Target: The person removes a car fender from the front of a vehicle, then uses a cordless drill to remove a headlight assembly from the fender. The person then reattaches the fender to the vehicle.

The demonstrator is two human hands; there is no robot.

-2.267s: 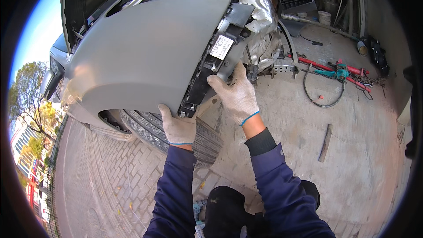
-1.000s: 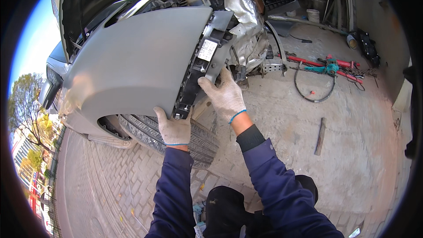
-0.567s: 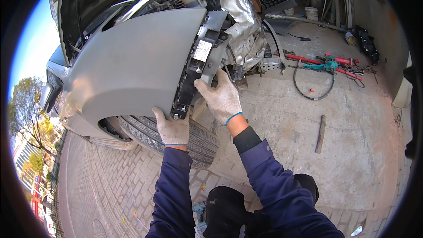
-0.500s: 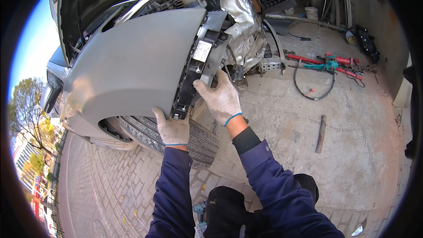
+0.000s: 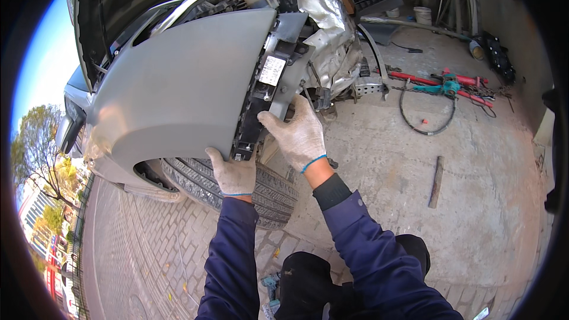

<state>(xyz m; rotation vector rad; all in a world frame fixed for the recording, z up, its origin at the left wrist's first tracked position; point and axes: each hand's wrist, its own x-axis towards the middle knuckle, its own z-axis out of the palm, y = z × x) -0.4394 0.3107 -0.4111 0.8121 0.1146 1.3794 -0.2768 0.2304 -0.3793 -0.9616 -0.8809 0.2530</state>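
Observation:
A grey car fender (image 5: 184, 77) stands at the front corner of a car, above a tyre (image 5: 204, 182). Along its front edge runs a black plastic bracket (image 5: 255, 105) with a white label, and a grey strip (image 5: 288, 80) lies beside it. Both my hands wear pale knitted gloves. My left hand (image 5: 235, 174) is closed round the fender's lower front corner, thumb on the outer face and fingers hidden behind. With its thumb against the bracket, my right hand (image 5: 300, 134) grips that piece from the right; its fingertips are partly hidden.
Crumpled silver metal (image 5: 323, 6) and the exposed engine bay lie beyond the fender. A red and teal chain puller (image 5: 451, 86) rests on the concrete at right, with a dark bar (image 5: 436, 182) nearer. A teal power tool (image 5: 270, 283) lies by my knee.
My view has shifted slightly, so the floor items appear a little farther right and lower. Both hands keep their hold, with the right thumb moved slightly left on the bracket.

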